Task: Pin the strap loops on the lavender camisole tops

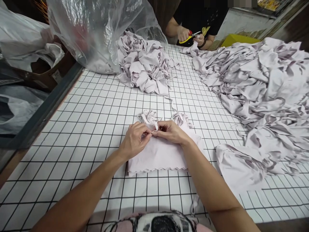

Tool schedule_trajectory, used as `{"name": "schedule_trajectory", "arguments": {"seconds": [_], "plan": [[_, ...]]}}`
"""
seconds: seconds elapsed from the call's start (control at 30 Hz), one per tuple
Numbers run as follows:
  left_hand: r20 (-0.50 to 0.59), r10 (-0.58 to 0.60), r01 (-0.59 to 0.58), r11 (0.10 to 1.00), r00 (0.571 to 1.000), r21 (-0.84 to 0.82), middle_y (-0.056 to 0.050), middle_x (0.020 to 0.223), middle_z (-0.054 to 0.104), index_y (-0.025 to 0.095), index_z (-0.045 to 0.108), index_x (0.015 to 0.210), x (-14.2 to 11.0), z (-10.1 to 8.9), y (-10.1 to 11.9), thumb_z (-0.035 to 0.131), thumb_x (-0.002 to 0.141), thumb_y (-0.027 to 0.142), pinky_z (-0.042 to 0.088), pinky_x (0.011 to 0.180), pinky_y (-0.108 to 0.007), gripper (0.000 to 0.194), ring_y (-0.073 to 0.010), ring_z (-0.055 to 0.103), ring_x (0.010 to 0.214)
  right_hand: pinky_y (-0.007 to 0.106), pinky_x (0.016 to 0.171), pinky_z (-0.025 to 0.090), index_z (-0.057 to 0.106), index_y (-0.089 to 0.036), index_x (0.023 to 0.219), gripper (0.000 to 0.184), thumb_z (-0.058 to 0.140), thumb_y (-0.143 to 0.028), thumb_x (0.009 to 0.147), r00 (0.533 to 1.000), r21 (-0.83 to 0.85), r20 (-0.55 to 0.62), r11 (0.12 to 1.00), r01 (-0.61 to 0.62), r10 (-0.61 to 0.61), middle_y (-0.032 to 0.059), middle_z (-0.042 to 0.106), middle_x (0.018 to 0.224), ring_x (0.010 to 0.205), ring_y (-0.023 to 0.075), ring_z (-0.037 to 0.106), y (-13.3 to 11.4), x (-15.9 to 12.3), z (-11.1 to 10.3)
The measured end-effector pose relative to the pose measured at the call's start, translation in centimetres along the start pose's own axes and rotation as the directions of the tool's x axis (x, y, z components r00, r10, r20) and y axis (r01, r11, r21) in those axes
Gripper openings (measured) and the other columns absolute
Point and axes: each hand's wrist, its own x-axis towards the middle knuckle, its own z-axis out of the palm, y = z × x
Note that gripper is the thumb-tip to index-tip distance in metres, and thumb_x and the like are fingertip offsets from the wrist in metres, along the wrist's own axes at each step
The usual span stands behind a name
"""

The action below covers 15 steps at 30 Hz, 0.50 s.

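A pale pink garment lies flat on the table in front of me, its scalloped edge towards me and bunched straps at its far side. My left hand is closed in a pinch on a thin strap above the garment. From the other side, my right hand pinches the same strap, and the fingertips of both hands nearly meet. The exact spot held is partly hidden by my fingers.
The table has a black grid. A heap of pale cloth covers its right side; a smaller pile lies beside a clear plastic bag. Across the table, a person's hand holds yellow-handled scissors. A cardboard box stands left.
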Motion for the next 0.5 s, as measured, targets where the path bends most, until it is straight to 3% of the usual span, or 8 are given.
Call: {"name": "schedule_trajectory", "arguments": {"seconds": [0.07,0.17,0.5], "plan": [[0.038,-0.015,0.014,0.999,0.999,0.036,-0.002,0.082,0.062,0.018,0.057,0.083,-0.1,0.1,-0.1,0.058,0.086,0.022,0.039,0.078,-0.034,0.005,-0.0182,0.052,0.081,0.025,0.055,0.028,0.050,-0.017,0.067,0.033,0.065,-0.041,0.084,1.000,-0.055,0.017,0.998,0.026,-0.025,-0.0042,0.039,0.065,0.060,0.0096,0.034,-0.1,-0.1,-0.2],[0.077,-0.058,0.051,0.995,0.995,0.091,-0.002,0.087,0.063,0.018,0.058,0.085,-0.3,0.4,-0.1,0.067,0.080,0.032,0.038,0.076,-0.034,0.017,-0.0200,0.052,0.084,0.026,0.059,0.030,0.051,-0.017,0.069,0.028,0.060,-0.036,0.088,0.998,-0.142,0.031,0.988,0.053,-0.049,-0.0025,0.043,0.070,0.064,0.0107,0.038,-0.2,-0.2,-0.4],[0.035,-0.222,0.222,0.975,0.974,-0.014,0.006,0.052,0.040,0.017,0.056,0.062,0.0,1.1,0.4,0.068,0.076,0.025,0.035,0.063,-0.026,0.020,-0.0101,0.041,0.054,0.026,0.064,0.033,0.051,-0.017,0.068,0.031,0.063,-0.039,0.087,0.995,-0.172,0.053,0.980,0.097,-0.089,-0.0019,0.042,0.072,0.070,0.0126,0.040,0.4,0.1,0.0]]}}
